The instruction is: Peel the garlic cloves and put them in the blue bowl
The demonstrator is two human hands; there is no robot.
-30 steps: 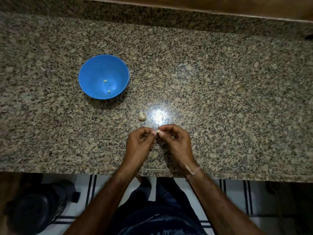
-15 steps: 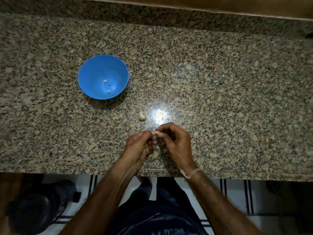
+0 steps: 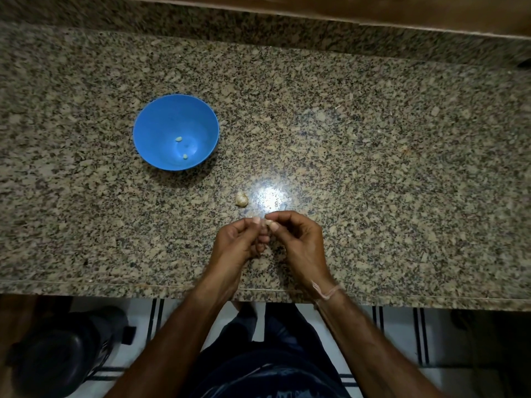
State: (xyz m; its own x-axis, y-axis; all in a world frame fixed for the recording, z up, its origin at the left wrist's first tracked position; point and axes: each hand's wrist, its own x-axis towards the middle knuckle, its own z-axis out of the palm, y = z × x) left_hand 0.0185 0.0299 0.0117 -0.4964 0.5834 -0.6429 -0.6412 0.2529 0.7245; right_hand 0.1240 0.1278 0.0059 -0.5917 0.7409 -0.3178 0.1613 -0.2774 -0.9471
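My left hand (image 3: pixel 240 241) and my right hand (image 3: pixel 298 242) meet fingertip to fingertip just above the granite counter (image 3: pixel 373 168), near its front edge. Between their thumbs and forefingers they pinch a small pale garlic cloth-skinned clove (image 3: pixel 268 222), mostly hidden by the fingers. A piece of unpeeled garlic (image 3: pixel 241 199) lies on the counter just beyond my hands. The blue bowl (image 3: pixel 152 122) stands further back on the left, with two small peeled cloves (image 3: pixel 178 138) inside it.
A bright light reflection (image 3: pixel 271 196) shines on the counter right of the loose garlic. A raised granite ledge (image 3: pixel 258 27) runs along the back. Below the front edge are a dark round object (image 3: pixel 57 357) on the tiled floor and my legs.
My hands have stayed in the same spot, and the fingers have shifted slightly around the clove. The bowl and loose garlic have not moved.
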